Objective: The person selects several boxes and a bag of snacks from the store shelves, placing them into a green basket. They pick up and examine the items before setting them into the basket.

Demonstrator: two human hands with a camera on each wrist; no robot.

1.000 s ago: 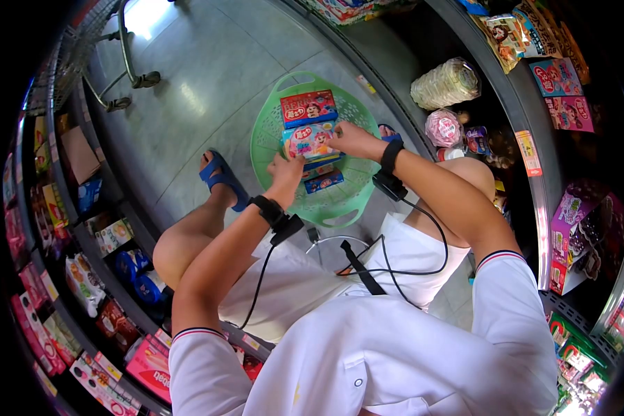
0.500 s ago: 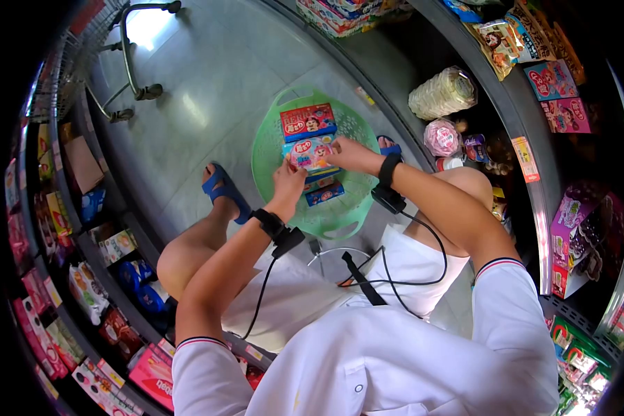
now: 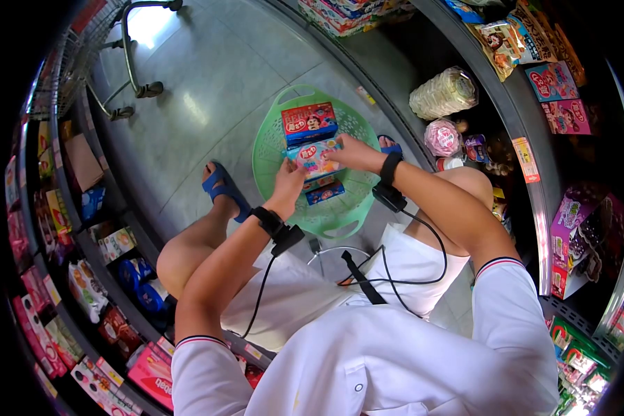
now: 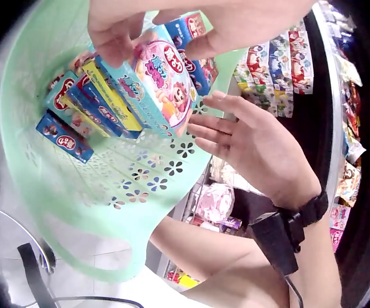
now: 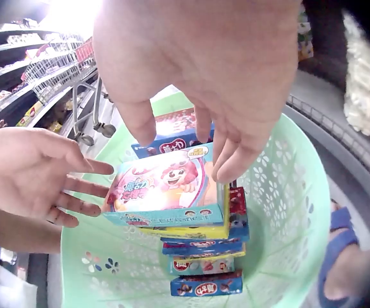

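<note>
A light-blue-and-pink candy box (image 3: 317, 158) with a cartoon face is on top of a row of boxes inside a green plastic basket (image 3: 274, 182). My left hand (image 3: 290, 179) touches the box's left side; its outstretched fingers show in the right wrist view. On the opposite side, my right hand (image 3: 358, 152) sets its fingertips on the right edge. From the left wrist, this right hand (image 4: 255, 144) looks spread, with straight fingers. Behind stands a red-and-blue candy box (image 3: 308, 119). Nearer the person lies a small blue box (image 3: 325, 193), low in the basket.
Store shelves with packaged sweets flank both sides; a price tag (image 3: 526, 159) marks the right one. A wrapped pale stack (image 3: 445, 92) and a pink round pack (image 3: 443, 137) sit low right. A shopping cart (image 3: 128, 76) stands at the far left. Sandalled feet straddle the basket.
The head view has shifted, so the basket appears slightly lower. Over the last half second the light-blue-and-pink candy box has moved slightly toward the person, with both hands staying at its sides.
</note>
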